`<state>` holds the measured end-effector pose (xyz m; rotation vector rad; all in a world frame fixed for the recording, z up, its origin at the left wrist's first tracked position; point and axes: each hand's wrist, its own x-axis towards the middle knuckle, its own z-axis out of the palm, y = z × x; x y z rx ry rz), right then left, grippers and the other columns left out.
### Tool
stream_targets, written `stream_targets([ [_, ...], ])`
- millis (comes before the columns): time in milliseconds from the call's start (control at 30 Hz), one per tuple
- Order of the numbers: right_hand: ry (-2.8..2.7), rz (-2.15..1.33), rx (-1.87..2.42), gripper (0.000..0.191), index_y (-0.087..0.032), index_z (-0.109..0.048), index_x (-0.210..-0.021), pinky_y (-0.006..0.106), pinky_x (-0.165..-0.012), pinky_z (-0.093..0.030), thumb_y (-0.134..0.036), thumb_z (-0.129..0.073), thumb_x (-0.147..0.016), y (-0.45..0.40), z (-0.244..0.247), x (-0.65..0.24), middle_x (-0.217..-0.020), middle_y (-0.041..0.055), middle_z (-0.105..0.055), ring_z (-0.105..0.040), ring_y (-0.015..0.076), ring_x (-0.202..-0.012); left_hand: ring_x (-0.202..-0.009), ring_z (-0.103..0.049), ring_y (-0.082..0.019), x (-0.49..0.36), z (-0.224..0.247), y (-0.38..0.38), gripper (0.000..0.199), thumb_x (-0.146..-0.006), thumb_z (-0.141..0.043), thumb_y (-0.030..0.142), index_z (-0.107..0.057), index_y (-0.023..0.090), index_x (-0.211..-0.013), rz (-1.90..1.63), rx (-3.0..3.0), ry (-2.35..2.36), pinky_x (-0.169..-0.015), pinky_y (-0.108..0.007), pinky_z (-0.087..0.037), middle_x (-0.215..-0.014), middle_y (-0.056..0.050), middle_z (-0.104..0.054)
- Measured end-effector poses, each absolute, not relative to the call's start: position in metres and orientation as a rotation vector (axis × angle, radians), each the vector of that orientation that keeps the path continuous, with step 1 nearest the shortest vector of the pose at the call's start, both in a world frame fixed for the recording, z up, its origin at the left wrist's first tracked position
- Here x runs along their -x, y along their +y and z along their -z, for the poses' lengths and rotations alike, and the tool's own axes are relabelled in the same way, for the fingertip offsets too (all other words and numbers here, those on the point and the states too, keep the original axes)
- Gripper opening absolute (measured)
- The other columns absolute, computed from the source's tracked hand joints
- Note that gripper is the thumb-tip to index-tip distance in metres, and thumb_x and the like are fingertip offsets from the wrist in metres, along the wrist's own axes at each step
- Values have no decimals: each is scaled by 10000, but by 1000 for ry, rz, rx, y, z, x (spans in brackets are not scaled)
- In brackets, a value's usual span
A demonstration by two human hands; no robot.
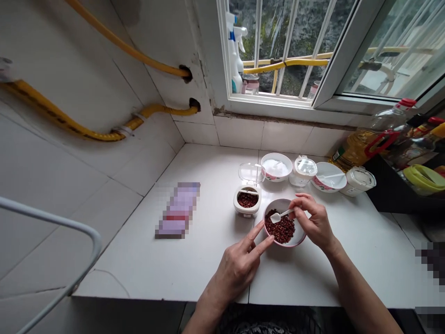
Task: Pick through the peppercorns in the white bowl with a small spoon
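Observation:
A white bowl [301, 237] with a pink rim holds dark red-brown dried bits, which look like Sichuan peppercorns [285, 232]. Between the thumb and fingers of my right hand [314, 220] is a small white spoon [276, 217], its scoop over the peppercorns. My left hand [241, 260] rests at the bowl's left side, two fingers stretched out and touching the rim. Just behind and to the left stands a white seasoning jar [247, 212], its clear lid [251, 173] flipped up, with the same dark bits inside.
Along the back are a bowl of white grains [277, 178], a lidded jar [303, 172], a bowl with a white spoon [328, 185] and another lidded jar [359, 182]. An oil bottle [368, 134] stands back right. A blurred purple packet [179, 208] lies left. The counter's edge [160, 299] is nearest me.

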<state>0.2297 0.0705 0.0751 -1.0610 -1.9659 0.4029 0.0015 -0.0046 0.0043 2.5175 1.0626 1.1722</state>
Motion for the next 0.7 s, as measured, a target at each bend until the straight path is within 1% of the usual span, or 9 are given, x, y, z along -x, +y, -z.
stream_targets([
  [100,-2099,-420,1056,193,-245,-598,-790,460,-982,-512,-113,-482,-871,71,-69,-227,-607,-53,-679,-568,146,-524,-807,-702,-119,-1,-4,-5,602,-888,-419,-60,-551,180,-1424,-1170,-2513,1069,-742,-264,-629,-1514,-202,-515],
  [200,-2135,-452,1069,198,-241,-583,-793,464,-1009,-490,-106,-466,-877,71,-67,-225,-624,-50,-675,-557,139,-535,-752,-683,-104,-1,-4,-5,580,-904,-419,-49,-554,178,-1420,-1161,-2506,1065,-715,-256,-622,-1504,-214,-522],
  [333,-2139,-543,1085,222,-240,-583,-770,458,-1046,-457,-97,-451,-878,71,-66,-227,-641,-48,-671,-563,138,-556,-749,-677,-103,0,-4,-5,565,-915,-429,-40,-550,178,-1423,-1166,-2514,1059,-715,-253,-617,-1490,-220,-534],
  [433,-2083,-617,1126,223,-238,-596,-753,458,-1038,-448,-110,-454,-867,71,-65,-229,-652,-32,-689,-603,160,-621,-780,-687,-112,1,-4,-5,565,-917,-432,-39,-549,183,-1424,-1159,-2508,1065,-722,-254,-614,-1493,-219,-532],
  [567,-1884,-763,1243,194,-241,-621,-763,433,-956,-471,-166,-472,-862,71,-66,-230,-572,-17,-689,-660,210,-736,-796,-691,-116,1,-4,-5,579,-915,-433,-44,-547,194,-1431,-1156,-2504,1060,-722,-252,-609,-1505,-213,-522],
  [633,-1755,-891,1277,166,-234,-624,-767,394,-866,-501,-210,-486,-855,70,-69,-229,-562,-14,-690,-662,203,-697,-795,-691,-115,1,-3,-5,584,-913,-434,-48,-547,195,-1432,-1158,-2499,1057,-722,-249,-607,-1507,-214,-520],
  [700,-1616,-1053,1291,138,-225,-623,-773,340,-737,-517,-263,-511,-844,69,-72,-228,-569,-15,-685,-649,182,-619,-797,-691,-115,1,-2,-5,589,-911,-437,-51,-544,196,-1435,-1161,-2490,1061,-729,-250,-608,-1507,-216,-519],
])
